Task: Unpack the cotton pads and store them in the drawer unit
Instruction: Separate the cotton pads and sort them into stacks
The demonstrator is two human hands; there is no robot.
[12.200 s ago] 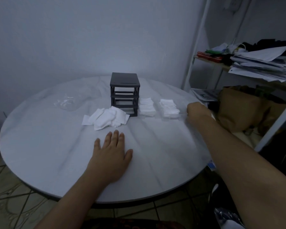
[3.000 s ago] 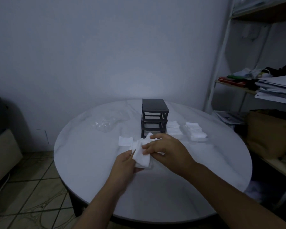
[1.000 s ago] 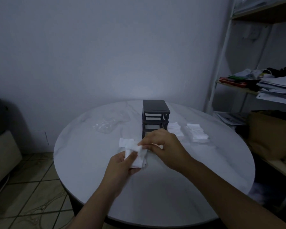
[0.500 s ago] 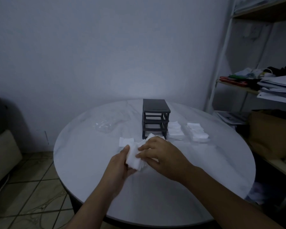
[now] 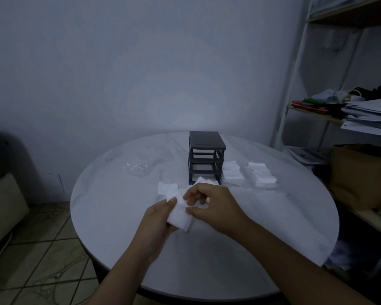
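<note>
The dark grey plastic drawer unit (image 5: pixel 207 159) stands far-centre on the round white table (image 5: pixel 119 227). Just right lies a stack of white cotton pads (image 5: pixel 232 176), a second stack (image 5: pixel 262 177) further right, a crumpled clear plastic bag (image 5: pixel 139 168) left. Nearer, left hand (image 5: pixel 156 225) and right hand (image 5: pixel 216 208) hold a wad of pads (image 5: pixel 179 214).

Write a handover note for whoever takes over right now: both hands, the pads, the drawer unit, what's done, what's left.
Left hand grips a bunch of pads over the table; right hand pinches the same bunch.
Loose pads lie before the drawer unit; near stack and far stack sit to its right.
Done: pads out of the wrapper. Left: all pads into the unit.
</note>
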